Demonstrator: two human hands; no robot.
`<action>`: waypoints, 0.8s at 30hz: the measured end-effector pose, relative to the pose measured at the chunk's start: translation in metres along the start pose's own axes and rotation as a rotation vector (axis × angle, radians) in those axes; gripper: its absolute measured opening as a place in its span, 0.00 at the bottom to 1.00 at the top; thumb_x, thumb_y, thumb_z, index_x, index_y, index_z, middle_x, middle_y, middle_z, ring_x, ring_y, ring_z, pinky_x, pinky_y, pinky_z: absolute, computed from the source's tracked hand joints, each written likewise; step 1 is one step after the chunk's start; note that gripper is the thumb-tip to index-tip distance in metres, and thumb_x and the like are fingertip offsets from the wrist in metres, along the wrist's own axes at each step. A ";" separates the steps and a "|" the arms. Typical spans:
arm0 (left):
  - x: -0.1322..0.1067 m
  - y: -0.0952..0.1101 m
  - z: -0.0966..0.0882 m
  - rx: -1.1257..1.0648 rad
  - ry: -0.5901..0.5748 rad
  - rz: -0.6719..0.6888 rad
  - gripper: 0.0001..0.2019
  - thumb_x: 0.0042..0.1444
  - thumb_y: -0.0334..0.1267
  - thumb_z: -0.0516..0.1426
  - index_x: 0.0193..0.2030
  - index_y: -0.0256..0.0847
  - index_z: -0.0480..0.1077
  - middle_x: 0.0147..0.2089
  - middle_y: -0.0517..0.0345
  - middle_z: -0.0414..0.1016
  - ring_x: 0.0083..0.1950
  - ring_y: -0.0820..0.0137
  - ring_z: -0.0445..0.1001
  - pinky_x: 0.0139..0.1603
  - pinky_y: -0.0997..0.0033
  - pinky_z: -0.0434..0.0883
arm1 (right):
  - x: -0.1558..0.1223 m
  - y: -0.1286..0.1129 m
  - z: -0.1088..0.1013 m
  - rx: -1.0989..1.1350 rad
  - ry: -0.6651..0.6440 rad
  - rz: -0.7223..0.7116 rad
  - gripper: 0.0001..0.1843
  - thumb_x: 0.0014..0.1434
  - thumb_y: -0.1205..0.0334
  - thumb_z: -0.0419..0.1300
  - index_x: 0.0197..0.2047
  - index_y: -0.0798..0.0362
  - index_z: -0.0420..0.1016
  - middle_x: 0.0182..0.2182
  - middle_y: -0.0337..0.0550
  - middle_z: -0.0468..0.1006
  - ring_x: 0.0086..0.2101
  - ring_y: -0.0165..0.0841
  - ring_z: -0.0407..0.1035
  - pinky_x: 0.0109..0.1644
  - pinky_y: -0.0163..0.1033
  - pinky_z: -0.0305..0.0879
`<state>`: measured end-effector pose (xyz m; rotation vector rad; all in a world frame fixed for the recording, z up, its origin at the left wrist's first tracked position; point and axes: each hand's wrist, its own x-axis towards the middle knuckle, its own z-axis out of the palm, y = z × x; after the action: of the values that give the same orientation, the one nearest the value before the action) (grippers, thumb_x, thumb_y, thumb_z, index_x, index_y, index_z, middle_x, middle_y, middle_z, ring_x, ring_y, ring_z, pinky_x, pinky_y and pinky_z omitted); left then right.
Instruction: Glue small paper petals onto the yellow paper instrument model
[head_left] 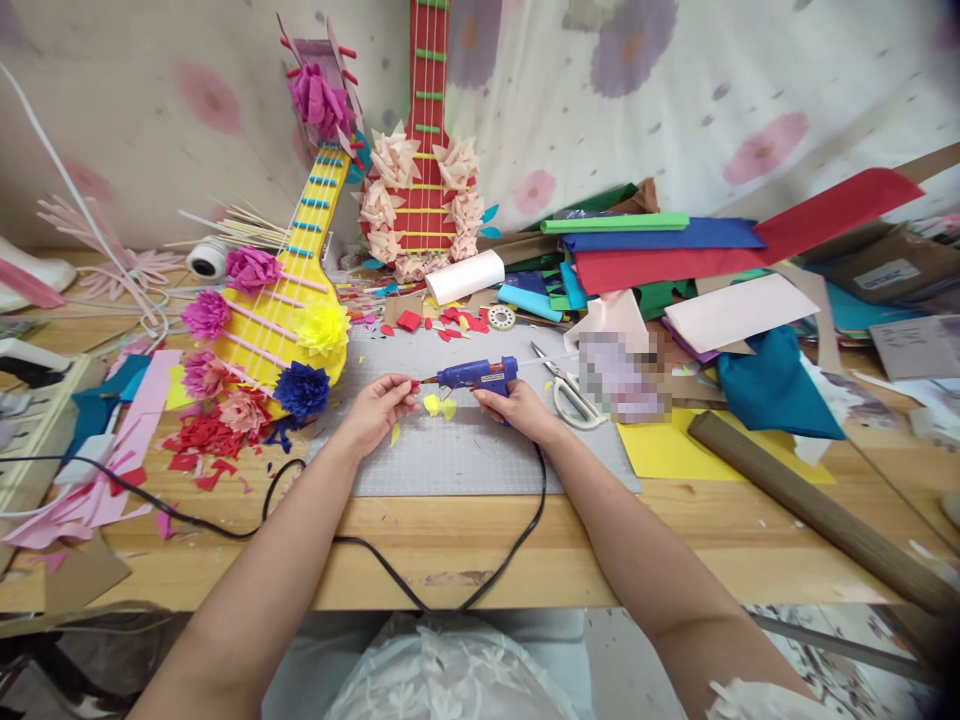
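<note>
- Head view: the right hand (517, 410) is wrapped around a blue glue gun (480, 374), with its nozzle directed toward the left hand.
- The left hand (375, 410) pinches a small red piece (415, 386) between its fingertips, right at the nozzle; whether the two touch is too small to tell.
- The glue gun is above the middle of a grey cutting mat (450, 460), which lies on the wooden tabletop (420, 525). A pale stick (550, 357) juts from its rear, and a black cord (544, 485) runs from below the grip toward the near edge.
- Yellow paper scraps (448, 408) lie on the mat between the hands.
- Scissors (577, 403) with pale handles lie just beyond the right hand, to its right.
- Left of the mat, a yellow stringed instrument (259, 335) stands tilted, bearing pink, yellow and dark blue paper flowers.
- Behind the mat, a red stringed instrument (430, 110) stands upright, ringed with pale peach flowers. A white roll (466, 278) lies in front of it, near red scraps (457, 318) and a tape reel (501, 318).
- At right are a yellow sheet (645, 450), a long brown roll (810, 505) and teal paper (780, 385).
</note>
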<state>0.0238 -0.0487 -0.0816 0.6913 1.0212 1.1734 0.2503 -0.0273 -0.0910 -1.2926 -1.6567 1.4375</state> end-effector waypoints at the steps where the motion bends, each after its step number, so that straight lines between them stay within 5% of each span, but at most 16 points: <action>1: 0.000 0.000 0.000 -0.001 0.000 -0.001 0.05 0.47 0.29 0.61 0.31 0.33 0.69 0.27 0.61 0.71 0.25 0.82 0.68 0.31 0.78 0.73 | 0.000 0.000 0.000 -0.003 0.005 0.003 0.23 0.48 0.40 0.58 0.22 0.54 0.65 0.15 0.34 0.63 0.18 0.24 0.54 0.23 0.33 0.51; 17: -0.001 0.001 -0.001 0.005 -0.031 -0.015 0.06 0.45 0.30 0.63 0.31 0.33 0.71 0.26 0.61 0.70 0.24 0.82 0.66 0.30 0.78 0.72 | 0.000 -0.002 -0.001 0.001 0.030 0.013 0.24 0.47 0.39 0.58 0.21 0.53 0.65 0.14 0.35 0.63 0.18 0.25 0.55 0.24 0.35 0.51; 20: -0.001 0.002 -0.001 -0.005 -0.027 -0.017 0.05 0.45 0.30 0.62 0.30 0.33 0.71 0.26 0.60 0.71 0.24 0.82 0.66 0.30 0.78 0.72 | 0.000 -0.002 -0.003 -0.003 0.157 0.037 0.23 0.46 0.39 0.59 0.24 0.53 0.67 0.15 0.36 0.64 0.19 0.27 0.56 0.24 0.35 0.52; 24: -0.002 0.003 -0.002 -0.009 -0.037 -0.027 0.05 0.45 0.30 0.62 0.31 0.33 0.71 0.27 0.60 0.72 0.25 0.82 0.67 0.30 0.78 0.72 | 0.003 0.002 -0.008 -0.162 0.513 -0.001 0.25 0.44 0.39 0.60 0.33 0.53 0.72 0.24 0.43 0.73 0.27 0.35 0.66 0.31 0.38 0.59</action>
<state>0.0209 -0.0498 -0.0796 0.6876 0.9909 1.1375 0.2564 -0.0216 -0.0915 -1.5872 -1.4371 0.8789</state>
